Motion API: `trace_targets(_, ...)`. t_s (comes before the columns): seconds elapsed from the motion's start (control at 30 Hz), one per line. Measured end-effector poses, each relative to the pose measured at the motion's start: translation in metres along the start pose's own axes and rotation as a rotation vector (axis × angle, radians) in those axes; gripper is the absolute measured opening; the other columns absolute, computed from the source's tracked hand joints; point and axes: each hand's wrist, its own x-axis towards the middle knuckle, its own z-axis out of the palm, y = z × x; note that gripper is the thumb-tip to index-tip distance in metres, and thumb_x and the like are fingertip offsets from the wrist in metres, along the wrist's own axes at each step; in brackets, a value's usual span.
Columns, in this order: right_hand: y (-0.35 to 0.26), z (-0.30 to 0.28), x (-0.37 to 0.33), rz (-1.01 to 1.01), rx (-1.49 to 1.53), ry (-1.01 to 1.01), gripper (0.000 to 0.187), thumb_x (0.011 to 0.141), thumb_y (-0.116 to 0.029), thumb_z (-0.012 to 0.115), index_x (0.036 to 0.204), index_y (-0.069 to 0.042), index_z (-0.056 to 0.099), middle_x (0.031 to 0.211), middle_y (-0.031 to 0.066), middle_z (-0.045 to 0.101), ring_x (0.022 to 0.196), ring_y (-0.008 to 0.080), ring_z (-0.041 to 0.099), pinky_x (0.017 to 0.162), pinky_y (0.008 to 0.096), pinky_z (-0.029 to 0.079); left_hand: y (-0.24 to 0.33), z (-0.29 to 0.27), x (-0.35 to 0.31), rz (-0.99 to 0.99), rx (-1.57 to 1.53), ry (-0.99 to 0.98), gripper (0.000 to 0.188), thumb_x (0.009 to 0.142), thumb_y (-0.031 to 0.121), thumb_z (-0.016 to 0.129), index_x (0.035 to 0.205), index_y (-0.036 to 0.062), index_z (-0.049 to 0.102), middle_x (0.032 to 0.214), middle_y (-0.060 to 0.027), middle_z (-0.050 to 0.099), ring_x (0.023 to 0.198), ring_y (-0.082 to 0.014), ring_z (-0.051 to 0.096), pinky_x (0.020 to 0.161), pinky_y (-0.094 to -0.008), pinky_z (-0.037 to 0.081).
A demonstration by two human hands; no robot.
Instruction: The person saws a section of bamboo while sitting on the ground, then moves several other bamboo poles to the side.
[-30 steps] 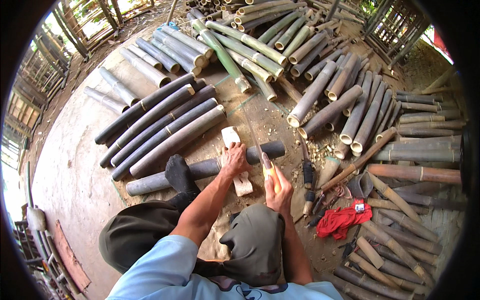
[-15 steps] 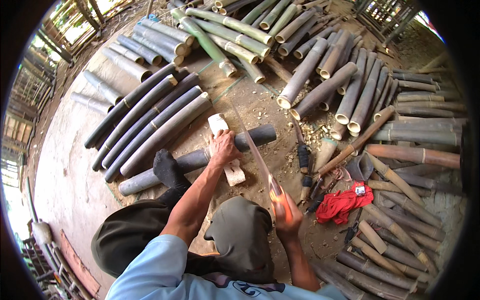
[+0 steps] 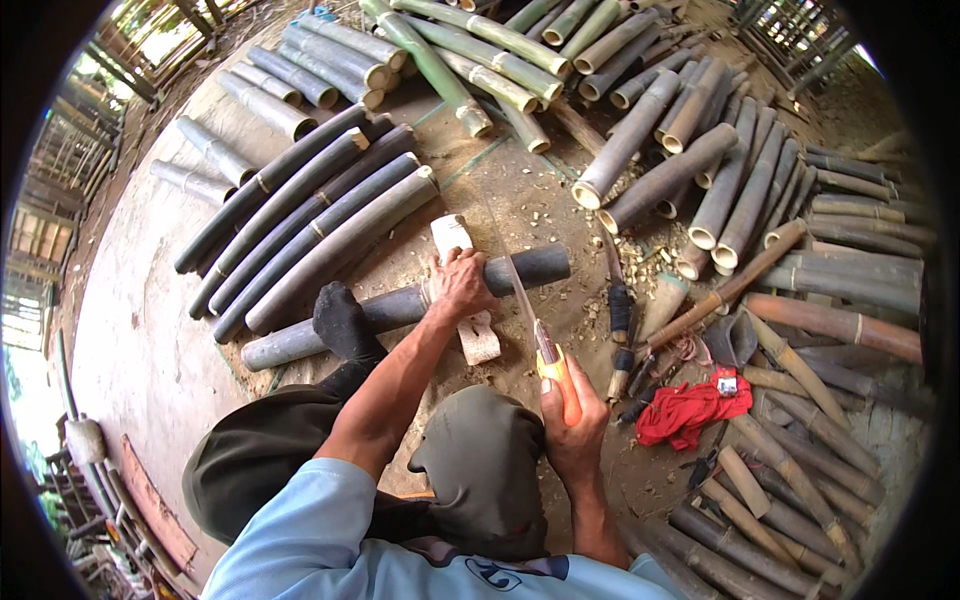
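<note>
A dark bamboo pole point(image 3: 400, 309) lies slantwise before me across a pale notched wooden block point(image 3: 479, 340). My left hand point(image 3: 462, 285) wraps over the pole where it crosses the block, holding it down. My socked foot point(image 3: 343, 320) rests on the pole further left. In my right hand point(image 3: 577, 420) is a handsaw point(image 3: 522, 298), its orange and yellow handle gripped in closed fingers. The narrow blade points away from me and lies across the pole, just right of my left hand. Whether its teeth are in the bamboo I cannot tell.
Several long dark bamboo poles point(image 3: 350, 235) lie at left. Cut bamboo tubes point(image 3: 625, 140) are piled at the back and right. A knife with a black-wrapped handle point(image 3: 619, 312) and a red cloth point(image 3: 690, 410) lie at right. Chips point(image 3: 655, 262) litter the floor.
My right hand has pushed the saw a little away from me across the pole. My left hand keeps its hold. The whole view has shifted slightly.
</note>
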Motion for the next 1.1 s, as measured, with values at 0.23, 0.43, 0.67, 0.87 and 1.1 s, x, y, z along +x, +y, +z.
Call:
trace_targets(0.23, 0.036, -0.047, -0.105, -0.084, -0.003, 0.05, 0.041, 0.101, -0.021, 0.058, 0.133, 0.004, 0.06, 0.107, 0.0223, 0.072, 0.091, 0.0311, 0.073, 0.077, 0.0395, 0.057, -0.006, 0.013, 0.01, 0.05, -0.04, 0.054, 0.068, 0.044, 0.034, 0.09, 0.105, 0.0113, 0.071, 0.112, -0.0079, 0.066, 0.118, -0.0313, 0.057, 0.101, -0.0561, 0.037)
trace_targets(0.43, 0.046, 0.03, 0.052, -0.162, 0.047, 0.142, 0.044, 0.099, -0.022, 0.059, 0.131, 0.007, 0.06, 0.1, 0.0206, 0.07, 0.082, 0.0241, 0.066, 0.078, 0.0352, 0.054, 0.017, 0.012, 0.006, 0.059, -0.015, 0.054, 0.067, 0.051, 0.038, 0.089, 0.109, 0.0107, 0.07, 0.115, -0.0085, 0.066, 0.121, -0.0292, 0.057, 0.107, -0.0563, 0.035)
trace_targets(0.67, 0.037, -0.037, -0.115, 0.023, 0.18, 0.055, 0.039, 0.102, -0.017, 0.054, 0.131, 0.008, 0.06, 0.118, 0.0203, 0.072, 0.107, 0.0252, 0.071, 0.089, 0.0354, 0.056, -0.006, 0.016, 0.001, 0.07, -0.039, 0.081, 0.068, 0.045, 0.038, 0.088, 0.104, 0.0112, 0.071, 0.108, -0.0093, 0.066, 0.117, -0.032, 0.058, 0.102, -0.0542, 0.039)
trace_targets(0.87, 0.047, 0.043, 0.052, -0.257, 0.1, 0.153, 0.027, 0.098, -0.011, 0.059, 0.121, 0.003, 0.063, 0.086, 0.0229, 0.068, 0.074, 0.0397, 0.067, 0.066, 0.0438, 0.053, -0.001, 0.012, 0.009, 0.071, -0.015, 0.067, 0.065, 0.05, 0.036, 0.088, 0.107, 0.0113, 0.07, 0.112, -0.0083, 0.067, 0.121, -0.0291, 0.057, 0.103, -0.0557, 0.037)
trace_targets(1.1, 0.035, -0.041, -0.127, -0.021, 0.099, 0.059, 0.039, 0.1, -0.017, 0.057, 0.132, 0.005, 0.062, 0.115, 0.0219, 0.071, 0.106, 0.0318, 0.072, 0.09, 0.036, 0.056, -0.012, 0.004, 0.001, 0.051, -0.016, 0.054, 0.064, 0.049, 0.034, 0.087, 0.108, 0.0117, 0.071, 0.113, -0.0068, 0.067, 0.121, -0.0287, 0.057, 0.1, -0.0539, 0.038)
